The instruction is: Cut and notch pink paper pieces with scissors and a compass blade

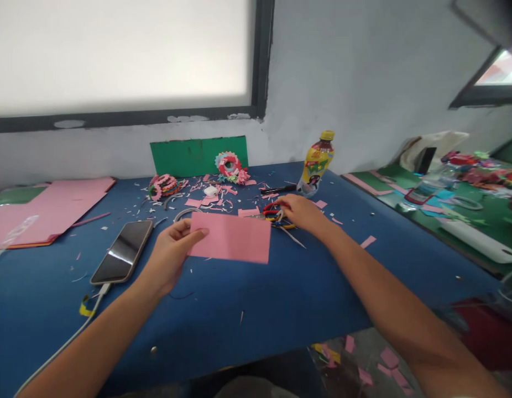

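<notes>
My left hand [175, 249] pinches a pink paper rectangle [233, 237] by its left end, thumb on top, and holds it above the blue table [223, 309]. Beyond the paper's right edge, my right hand [299, 213] has its curled fingers on a red-handled tool [271, 209], which looks like scissors; the paper's edge and my fingers partly hide it. Yellow-and-blue handles [281, 224] of another tool lie just beneath that hand. Pink paper scraps [250, 212] are scattered around both tools.
A bottle [316, 166] and a black pen [278, 189] stand and lie behind my right hand. Folded-paper rings [167, 187] sit near the green board [198, 157]. On the left are a charging phone [123, 251] and stacked pink sheets [69, 204].
</notes>
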The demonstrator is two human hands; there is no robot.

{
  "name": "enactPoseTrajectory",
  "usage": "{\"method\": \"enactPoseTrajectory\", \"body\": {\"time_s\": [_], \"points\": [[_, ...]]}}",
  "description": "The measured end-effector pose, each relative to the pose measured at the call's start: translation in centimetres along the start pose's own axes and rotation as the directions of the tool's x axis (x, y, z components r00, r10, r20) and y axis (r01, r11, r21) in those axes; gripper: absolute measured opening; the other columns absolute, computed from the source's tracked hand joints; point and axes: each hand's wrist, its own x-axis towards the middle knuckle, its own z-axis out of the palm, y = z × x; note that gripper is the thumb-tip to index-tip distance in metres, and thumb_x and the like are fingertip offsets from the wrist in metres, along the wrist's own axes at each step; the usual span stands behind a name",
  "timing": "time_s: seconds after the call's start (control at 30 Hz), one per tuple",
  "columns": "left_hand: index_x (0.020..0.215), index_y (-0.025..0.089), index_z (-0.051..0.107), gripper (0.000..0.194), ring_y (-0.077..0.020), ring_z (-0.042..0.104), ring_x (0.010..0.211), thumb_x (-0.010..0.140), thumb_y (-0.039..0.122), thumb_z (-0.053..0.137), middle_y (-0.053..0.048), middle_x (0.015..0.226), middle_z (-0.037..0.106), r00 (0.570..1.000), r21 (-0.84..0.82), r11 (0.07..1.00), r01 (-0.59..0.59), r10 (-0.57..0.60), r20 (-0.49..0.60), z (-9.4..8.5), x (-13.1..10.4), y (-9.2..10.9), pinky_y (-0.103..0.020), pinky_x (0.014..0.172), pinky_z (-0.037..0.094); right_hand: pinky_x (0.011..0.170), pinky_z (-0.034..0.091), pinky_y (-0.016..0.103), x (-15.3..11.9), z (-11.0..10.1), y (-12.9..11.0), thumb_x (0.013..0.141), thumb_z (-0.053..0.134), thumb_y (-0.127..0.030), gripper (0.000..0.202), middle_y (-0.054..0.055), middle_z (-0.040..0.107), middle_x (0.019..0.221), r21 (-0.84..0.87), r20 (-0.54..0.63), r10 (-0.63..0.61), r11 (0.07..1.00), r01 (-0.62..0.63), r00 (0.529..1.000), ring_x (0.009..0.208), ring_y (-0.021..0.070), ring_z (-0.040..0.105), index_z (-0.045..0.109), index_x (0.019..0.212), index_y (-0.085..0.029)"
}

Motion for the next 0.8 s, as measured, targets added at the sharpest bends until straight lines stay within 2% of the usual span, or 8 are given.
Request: {"method": "enactPoseTrajectory", "body": {"time_s": [0.07, 0.13, 0.27, 0.37, 0.43, 0.53, 0.63, 0.8], "points": [[0.088, 0.018, 0.058, 0.032, -0.0094, 0.059, 0.056, 0.059, 0.014, 0.071, 0.002, 0.074, 0.064, 0.997, -0.117, 0.992, 0.045, -0.052, -0.058, -0.1, 0.3, 0.1, -0.018, 0.052, 0.049, 0.085, 0.039, 0.035, 0.3, -0.6, 2.5, 0.076, 0.052, -0.017, 0.031, 0.012, 0.060, 0.103, -0.102, 0.040, -0.016, 0.995, 0.020, 0.999, 0.097, 0.0219, 0.053, 0.059, 0.106, -0.013], [0.091, 0.017, 0.057, 0.035, -0.0089, 0.061, 0.057, 0.059, 0.008, 0.067, 0.002, 0.076, 0.065, 0.990, -0.194, 0.975, 0.111, -0.125, -0.061, -0.2, 0.5, 0.1, -0.017, 0.053, 0.051, 0.083, 0.041, 0.033, 0.6, -0.3, 3.9, 0.072, 0.057, -0.014, 0.040, 0.011, 0.061, 0.102, -0.171, 0.099, -0.027, 0.984, 0.043, 0.995, 0.093, 0.0210, 0.055, 0.057, 0.112, -0.014], [0.086, 0.011, 0.059, 0.020, -0.0113, 0.062, 0.054, 0.067, 0.010, 0.058, -0.003, 0.069, 0.065, 0.969, -0.239, 0.942, 0.234, -0.245, -0.017, 0.0, 0.6, -0.2, -0.018, 0.050, 0.052, 0.085, 0.041, 0.037, 1.1, 1.2, 4.5, 0.074, 0.053, -0.013, 0.055, 0.014, 0.058, 0.106, -0.293, 0.081, -0.007, 0.956, 0.030, 0.997, 0.097, 0.0239, 0.054, 0.042, 0.128, -0.012], [0.083, 0.011, 0.059, 0.013, -0.0112, 0.061, 0.051, 0.071, 0.012, 0.056, -0.004, 0.065, 0.065, 0.962, -0.256, 0.931, 0.261, -0.274, -0.014, 0.1, 0.7, -0.4, -0.017, 0.047, 0.051, 0.083, 0.043, 0.036, 1.2, 1.6, 4.6, 0.076, 0.053, -0.017, 0.071, 0.016, 0.054, 0.113, -0.339, 0.037, 0.000, 0.941, 0.012, 0.999, 0.099, 0.0243, 0.055, 0.021, 0.139, -0.012], [0.083, 0.012, 0.058, 0.011, -0.0088, 0.061, 0.049, 0.073, 0.011, 0.055, -0.003, 0.065, 0.065, 0.963, -0.276, 0.927, 0.254, -0.269, -0.020, 0.1, 0.8, -0.5, -0.014, 0.047, 0.050, 0.080, 0.045, 0.035, 1.2, 1.4, 4.9, 0.076, 0.056, -0.021, 0.078, 0.017, 0.053, 0.116, -0.358, 0.005, 0.003, 0.934, -0.001, 1.000, 0.098, 0.0240, 0.056, 0.013, 0.141, -0.012], [0.084, 0.014, 0.056, 0.011, -0.0067, 0.061, 0.050, 0.074, 0.010, 0.054, -0.001, 0.067, 0.065, 0.970, -0.299, 0.927, 0.228, -0.244, -0.015, 0.0, 0.9, -0.7, -0.012, 0.047, 0.049, 0.076, 0.047, 0.034, 1.1, 1.2, 5.5, 0.075, 0.058, -0.025, 0.074, 0.012, 0.061, 0.105, -0.383, -0.023, 0.000, 0.924, -0.009, 1.000, 0.089, 0.0233, 0.060, 0.021, 0.139, -0.015], [0.085, 0.016, 0.055, 0.012, -0.0123, 0.066, 0.059, 0.075, 0.010, 0.055, 0.000, 0.072, 0.064, 0.976, -0.299, 0.930, 0.213, -0.215, 0.028, 0.0, 0.7, -0.7, -0.014, 0.042, 0.049, 0.074, 0.046, 0.032, 1.3, 1.2, 5.7, 0.077, 0.055, -0.023, 0.057, 0.007, 0.065, 0.095, -0.414, -0.009, -0.050, 0.909, 0.042, 0.999, 0.085, 0.0216, 0.061, 0.037, 0.131, -0.020], [0.086, 0.016, 0.056, 0.015, -0.0143, 0.067, 0.064, 0.073, 0.012, 0.062, -0.001, 0.081, 0.065, 0.986, -0.238, 0.959, 0.157, -0.140, 0.084, 0.0, 0.2, -0.8, -0.014, 0.039, 0.048, 0.079, 0.040, 0.035, 1.6, 1.1, 4.5, 0.077, 0.052, -0.017, 0.046, 0.014, 0.061, 0.102, -0.506, -0.028, -0.164, 0.853, 0.127, 0.986, 0.092, 0.0246, 0.056, 0.047, 0.123, -0.011]]}}
